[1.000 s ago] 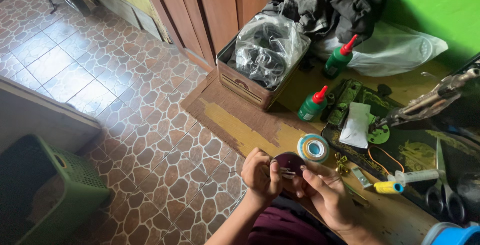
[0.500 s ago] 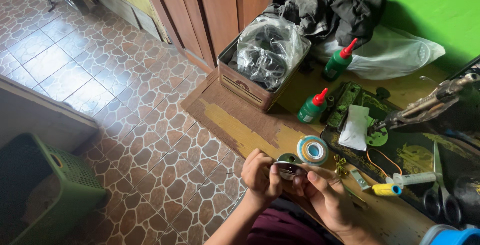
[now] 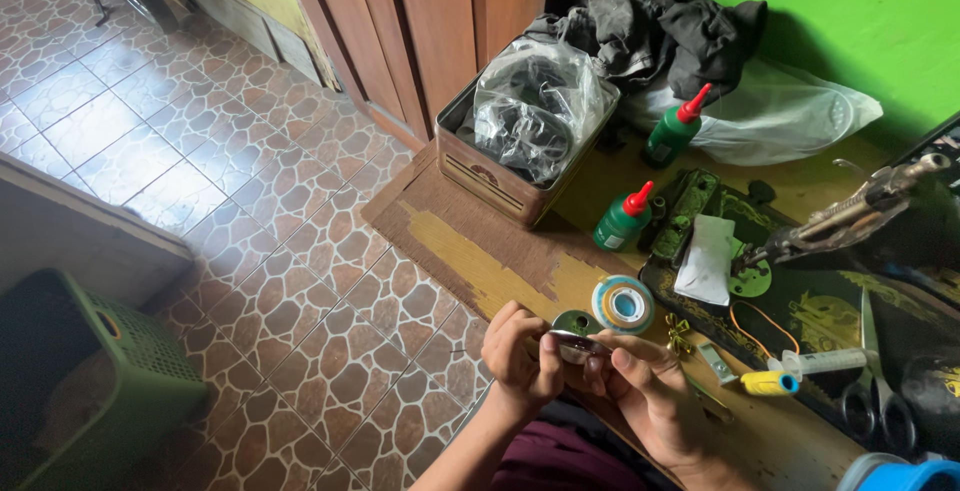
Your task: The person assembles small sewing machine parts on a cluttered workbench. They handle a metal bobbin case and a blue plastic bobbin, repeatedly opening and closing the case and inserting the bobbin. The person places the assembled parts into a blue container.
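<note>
Since a second ago both hands have stayed together at the tabletop (image 3: 470, 261) edge, barely shifting. From the head view, the left hand (image 3: 520, 356) and right hand (image 3: 650, 396) have their fingers (image 3: 625, 361) closed around a small dark round part (image 3: 578, 348), just below the tape roll (image 3: 622, 304).

We saw one small round object (image 3: 578, 348), dark with a shiny metallic rim, disc-like, too small and too covered for us to tell its kind. It sat pinched between both hands at the near edge of the surface: left hand (image 3: 520, 359) gripped its left side, right hand (image 3: 645, 391) closed over its right side with fingers curled on top. It was held raised off the surface, roughly flat, slightly tilted, just in front of a tape roll (image 3: 622, 304).
</note>
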